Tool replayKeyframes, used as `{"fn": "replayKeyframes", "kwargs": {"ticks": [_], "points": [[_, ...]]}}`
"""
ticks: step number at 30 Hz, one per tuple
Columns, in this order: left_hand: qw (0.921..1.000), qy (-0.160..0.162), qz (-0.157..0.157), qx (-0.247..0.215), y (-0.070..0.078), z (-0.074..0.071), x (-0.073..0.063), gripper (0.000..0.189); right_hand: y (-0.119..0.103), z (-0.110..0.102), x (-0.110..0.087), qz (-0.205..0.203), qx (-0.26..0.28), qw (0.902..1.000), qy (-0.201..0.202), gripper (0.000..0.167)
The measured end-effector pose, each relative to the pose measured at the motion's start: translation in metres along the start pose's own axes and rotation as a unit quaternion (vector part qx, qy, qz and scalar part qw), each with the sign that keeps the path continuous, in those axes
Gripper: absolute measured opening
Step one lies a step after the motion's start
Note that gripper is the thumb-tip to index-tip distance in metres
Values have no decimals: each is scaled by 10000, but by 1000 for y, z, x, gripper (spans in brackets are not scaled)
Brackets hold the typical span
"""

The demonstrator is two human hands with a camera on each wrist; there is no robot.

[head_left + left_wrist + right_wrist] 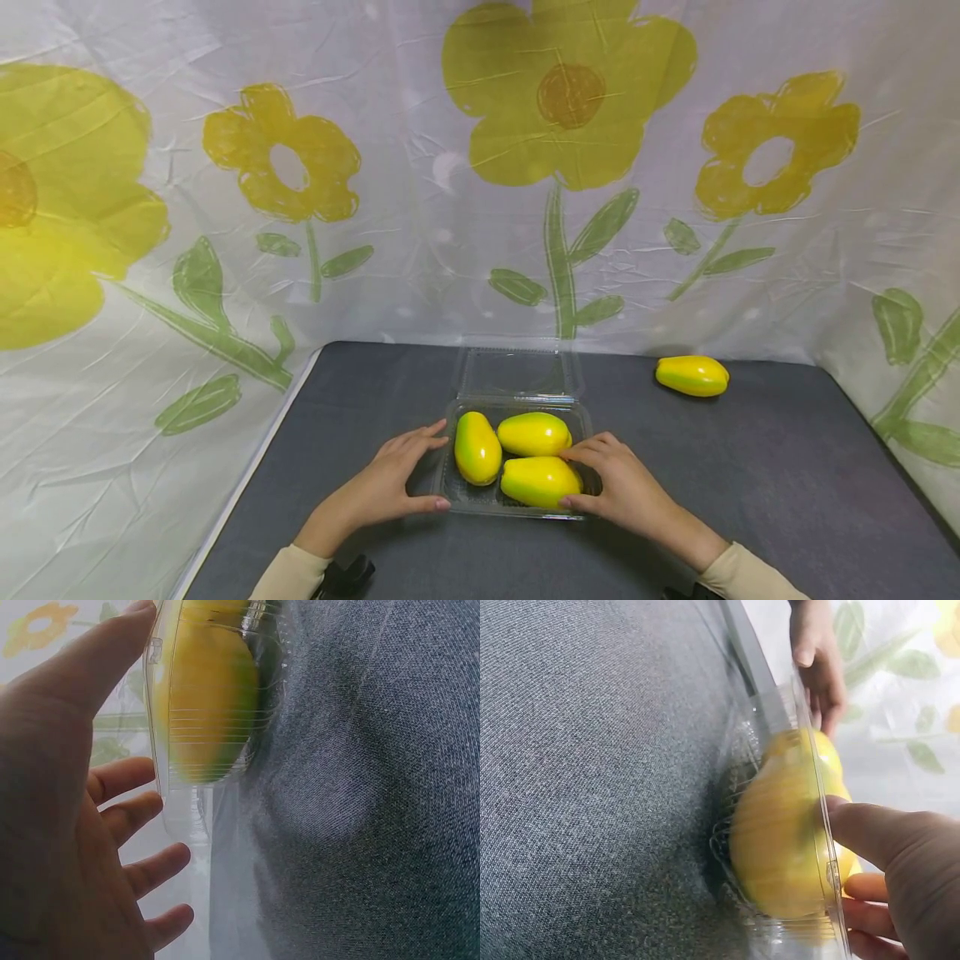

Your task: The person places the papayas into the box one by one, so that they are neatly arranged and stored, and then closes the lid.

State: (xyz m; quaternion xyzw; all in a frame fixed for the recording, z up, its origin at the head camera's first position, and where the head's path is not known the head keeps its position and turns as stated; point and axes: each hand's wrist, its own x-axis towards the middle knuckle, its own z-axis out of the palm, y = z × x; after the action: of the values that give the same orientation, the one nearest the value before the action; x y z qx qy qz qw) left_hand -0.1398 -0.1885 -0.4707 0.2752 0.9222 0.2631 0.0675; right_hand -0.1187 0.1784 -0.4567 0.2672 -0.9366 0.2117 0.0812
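A clear plastic clamshell box (517, 514) lies with its lid (517, 372) folded back on the dark table. Three glossy yellow-green papayas are inside: one upright along the left (477, 448), one across the back (534, 434), one across the front (540, 481). My right hand (626, 483) reaches over the box's right side and holds the right end of the front papaya between thumb and fingers. In the right wrist view its thumb (870, 829) lies on that papaya. My left hand (386, 479) is at the box's left side, fingers spread, thumb tip right at the rim.
Another yellow papaya (692, 376) lies at the table's far right. A white cloth (420, 250) with printed yellow flowers hangs behind the grey table (750, 475) and along its sides. The raised lid stands near the table's back edge.
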Motion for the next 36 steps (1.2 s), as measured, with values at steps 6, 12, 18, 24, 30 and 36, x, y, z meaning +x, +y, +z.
{"fn": "replayKeyframes", "kwargs": {"ticks": [6,12,18,24,30,36], "points": [[10000,-8,-18,-69,1,-1,0,94,1,1,0,-54,-29,10000,58,57],[9999,-26,10,-101,1,-2,0,93,2,1,0,-102,-13,9999,93,54],[10000,-12,-59,-42,2,-4,1,92,3,0,1,-170,63,9997,142,52],[9999,45,-141,87,2,-6,5,81,5,-1,2,-235,118,9994,220,52],[9998,76,-99,184,3,-8,8,74,5,-4,6,-252,133,9990,348,53],[9996,79,-11,271,4,-8,8,74,5,-7,14,-64,229,9992,313,52]]}}
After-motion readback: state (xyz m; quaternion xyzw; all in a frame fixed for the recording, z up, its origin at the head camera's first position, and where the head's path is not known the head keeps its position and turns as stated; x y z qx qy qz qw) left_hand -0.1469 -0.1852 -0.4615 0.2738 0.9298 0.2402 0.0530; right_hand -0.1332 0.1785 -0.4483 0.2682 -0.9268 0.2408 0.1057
